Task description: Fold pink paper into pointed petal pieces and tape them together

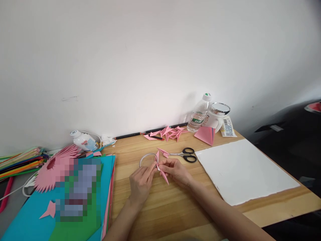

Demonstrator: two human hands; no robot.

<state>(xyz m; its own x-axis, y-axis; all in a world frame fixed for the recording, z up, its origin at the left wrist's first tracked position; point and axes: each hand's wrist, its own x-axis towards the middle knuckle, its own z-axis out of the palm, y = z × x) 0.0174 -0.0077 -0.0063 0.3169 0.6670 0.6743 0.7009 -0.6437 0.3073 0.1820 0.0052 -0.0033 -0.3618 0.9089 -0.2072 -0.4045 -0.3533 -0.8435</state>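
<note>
My left hand (140, 182) and my right hand (175, 170) meet over the wooden table (160, 207), both pinching a small folded pink paper piece (163, 174) whose point juts down to the right. Just behind the hands lies a clear tape roll (144, 159) and another folded pink piece (163, 152). Black-handled scissors (185, 155) lie to the right of that piece.
A pile of folded pink pieces (168, 132) sits near the wall, with a water bottle (200, 115), a white mug (216, 117) and pink paper (205, 135). A white sheet (240, 170) lies right. Coloured paper stack (30, 217), pink paper flower (54, 164), glue bottle (84, 140) left.
</note>
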